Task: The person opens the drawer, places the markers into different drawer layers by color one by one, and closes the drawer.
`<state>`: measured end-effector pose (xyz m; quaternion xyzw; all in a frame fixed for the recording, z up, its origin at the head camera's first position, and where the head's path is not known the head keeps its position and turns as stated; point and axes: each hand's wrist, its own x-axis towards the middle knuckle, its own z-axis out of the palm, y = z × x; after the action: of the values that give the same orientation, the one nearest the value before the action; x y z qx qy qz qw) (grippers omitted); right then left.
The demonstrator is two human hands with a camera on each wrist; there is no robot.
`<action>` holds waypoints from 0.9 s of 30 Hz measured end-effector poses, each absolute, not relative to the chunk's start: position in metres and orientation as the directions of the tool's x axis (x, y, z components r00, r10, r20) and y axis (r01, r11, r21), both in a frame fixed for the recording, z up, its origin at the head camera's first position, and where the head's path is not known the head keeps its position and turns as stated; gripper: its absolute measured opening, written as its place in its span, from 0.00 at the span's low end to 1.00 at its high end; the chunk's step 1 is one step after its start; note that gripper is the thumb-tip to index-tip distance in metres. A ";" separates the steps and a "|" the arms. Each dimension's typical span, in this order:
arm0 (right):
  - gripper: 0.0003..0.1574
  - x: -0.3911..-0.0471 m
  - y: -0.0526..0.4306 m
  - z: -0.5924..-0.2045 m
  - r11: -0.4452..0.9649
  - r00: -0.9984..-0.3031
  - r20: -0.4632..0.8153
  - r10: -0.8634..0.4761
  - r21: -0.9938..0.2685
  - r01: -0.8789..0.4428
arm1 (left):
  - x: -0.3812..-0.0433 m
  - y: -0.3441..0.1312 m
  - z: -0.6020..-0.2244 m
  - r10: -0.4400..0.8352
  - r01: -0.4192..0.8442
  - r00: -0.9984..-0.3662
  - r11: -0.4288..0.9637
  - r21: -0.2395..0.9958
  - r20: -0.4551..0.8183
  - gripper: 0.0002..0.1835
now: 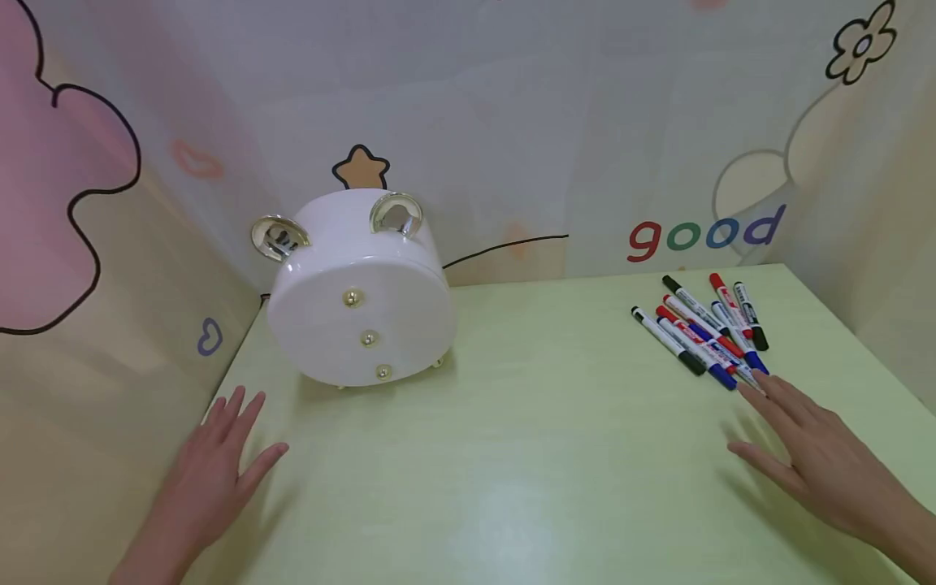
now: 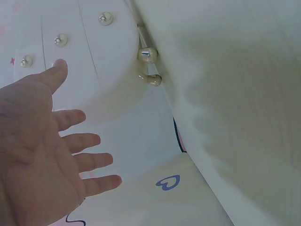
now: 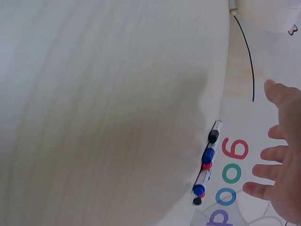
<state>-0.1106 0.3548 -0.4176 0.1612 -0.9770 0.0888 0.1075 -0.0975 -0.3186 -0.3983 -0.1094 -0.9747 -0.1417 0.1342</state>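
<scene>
At the back left of the table stands a white rounded box (image 1: 322, 325) with gold ear-shaped handles, three gold knobs on its front and small gold feet. My left hand (image 1: 208, 475) is spread in front of it at the left edge, holding nothing; the left wrist view shows the fingers apart near the knobbed front (image 2: 82, 61). Over the right side of the table, my right hand (image 1: 822, 455) is likewise spread, with nothing in its grasp. Its fingertips overlap the near end of a pile of markers (image 1: 698, 345) in the head view. These have black, red and blue caps.
The pale green table (image 1: 526, 422) meets a printed curtain (image 1: 497, 122) at the back and sides. Coloured letters reading "good" (image 1: 683, 236) are printed behind the markers. A black line (image 1: 504, 245) runs across the curtain right of the box.
</scene>
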 end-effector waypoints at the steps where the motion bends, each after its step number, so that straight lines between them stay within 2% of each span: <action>1: 0.49 -0.112 0.352 -0.415 0.933 -0.922 0.254 -0.293 -0.137 -0.334 | -0.099 -0.318 -0.397 0.172 0.254 -0.933 0.937 0.241 0.315 0.40; 5: 0.47 -0.119 0.341 -0.407 0.938 -0.935 0.259 -0.243 -0.183 -0.295 | -0.102 -0.316 -0.390 0.143 0.259 -0.894 0.938 0.229 0.424 0.39; 10: 0.40 -0.124 0.326 -0.396 0.892 -0.959 0.228 -0.168 -0.379 -0.246 | -0.104 -0.313 -0.378 0.047 0.209 -0.849 0.945 0.252 0.527 0.35; 14: 0.33 -0.126 0.316 -0.389 0.838 -0.939 0.299 -0.171 -0.456 -0.298 | -0.105 -0.310 -0.368 -0.003 0.196 -0.825 0.936 0.292 0.565 0.31; 19: 0.28 -0.131 0.301 -0.386 0.778 -0.918 0.352 -0.182 -0.519 -0.353 | -0.109 -0.306 -0.362 -0.031 0.227 -0.767 0.921 0.317 0.640 0.26; 22: 0.26 -0.135 0.290 -0.384 0.745 -0.903 0.380 -0.199 -0.540 -0.392 | -0.113 -0.303 -0.359 -0.045 0.252 -0.729 0.910 0.329 0.683 0.23; 27: 0.20 -0.144 0.270 -0.378 0.698 -0.864 0.444 -0.238 -0.541 -0.470 | -0.120 -0.298 -0.350 -0.085 0.273 -0.708 0.883 0.383 0.701 0.19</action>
<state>-0.1439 0.2704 -0.3783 0.1955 -0.9050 0.3361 0.1725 -0.1203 -0.2979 -0.3504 -0.0525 -0.8935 -0.2363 0.3782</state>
